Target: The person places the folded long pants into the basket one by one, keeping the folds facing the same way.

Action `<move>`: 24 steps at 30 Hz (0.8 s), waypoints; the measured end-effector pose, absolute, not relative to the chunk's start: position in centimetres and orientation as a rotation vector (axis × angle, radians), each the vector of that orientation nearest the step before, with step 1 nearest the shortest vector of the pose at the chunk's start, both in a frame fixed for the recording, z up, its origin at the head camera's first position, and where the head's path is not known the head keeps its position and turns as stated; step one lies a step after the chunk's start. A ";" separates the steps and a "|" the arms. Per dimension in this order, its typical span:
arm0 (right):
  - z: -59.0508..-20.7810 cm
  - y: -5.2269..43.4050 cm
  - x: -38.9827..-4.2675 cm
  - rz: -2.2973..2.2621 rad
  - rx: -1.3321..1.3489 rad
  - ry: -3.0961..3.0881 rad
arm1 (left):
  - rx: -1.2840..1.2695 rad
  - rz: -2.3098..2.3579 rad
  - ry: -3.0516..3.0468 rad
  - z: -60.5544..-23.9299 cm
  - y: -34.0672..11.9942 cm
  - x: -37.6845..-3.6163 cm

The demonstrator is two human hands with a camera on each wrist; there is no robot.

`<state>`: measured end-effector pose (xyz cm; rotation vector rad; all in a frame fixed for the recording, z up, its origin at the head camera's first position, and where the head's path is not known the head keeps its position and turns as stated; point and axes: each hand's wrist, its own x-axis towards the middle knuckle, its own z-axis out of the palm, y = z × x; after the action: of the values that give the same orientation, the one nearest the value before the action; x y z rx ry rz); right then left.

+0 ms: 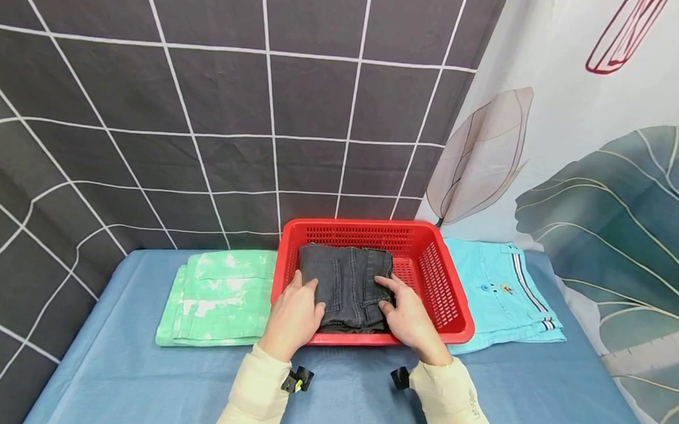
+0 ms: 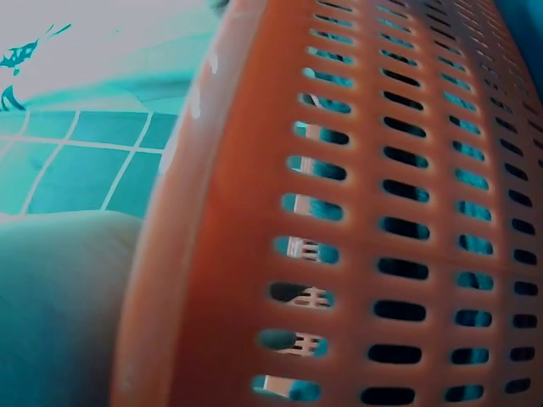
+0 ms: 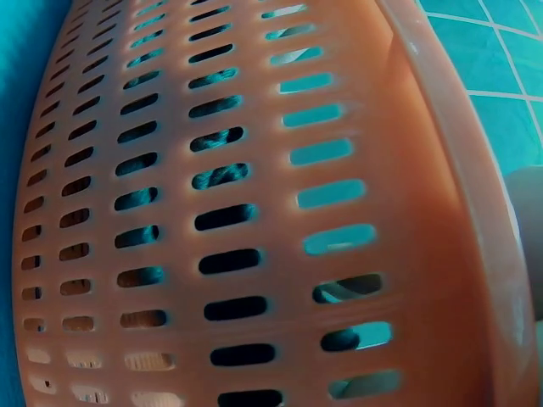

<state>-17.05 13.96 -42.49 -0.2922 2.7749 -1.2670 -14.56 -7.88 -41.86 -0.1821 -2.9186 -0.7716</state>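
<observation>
A red slotted plastic basket [image 1: 447, 294] stands on the blue table, and folded dark grey jeans [image 1: 344, 283] lie inside it. My left hand [image 1: 295, 315] rests on the left side of the jeans with its fingers laid flat. On the right side of the jeans lies my right hand [image 1: 406, 311], fingers stretched over the denim. Both wrist views show only the basket's slotted wall, close up: basket wall [image 2: 382, 220] and basket wall [image 3: 212, 212]. No fingers appear in either wrist view.
Folded mint-green trousers [image 1: 216, 295] lie left of the basket. Folded light blue shorts [image 1: 502, 291] with striped trim lie to its right. A dark tiled backdrop and a leaf-patterned curtain [image 1: 606, 187] close the back and right. Blue tablecloth [image 1: 135, 380] spreads in front.
</observation>
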 end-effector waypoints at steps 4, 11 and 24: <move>-42.4 14.0 -16.8 -1.268 -0.253 2.760 | -0.209 -0.827 -2.918 -41.6 -7.8 -13.9; -42.2 13.8 -16.5 -1.235 -0.246 2.765 | -0.345 -0.730 -2.986 -41.1 -7.9 -12.6; -41.8 13.1 -15.9 -1.172 -0.257 2.808 | -0.382 -0.784 -2.987 -41.2 -8.3 -12.3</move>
<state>-15.94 13.12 -41.78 -0.2571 2.8082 -1.1725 -12.34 -8.27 -41.23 -0.3821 -2.9865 -0.7837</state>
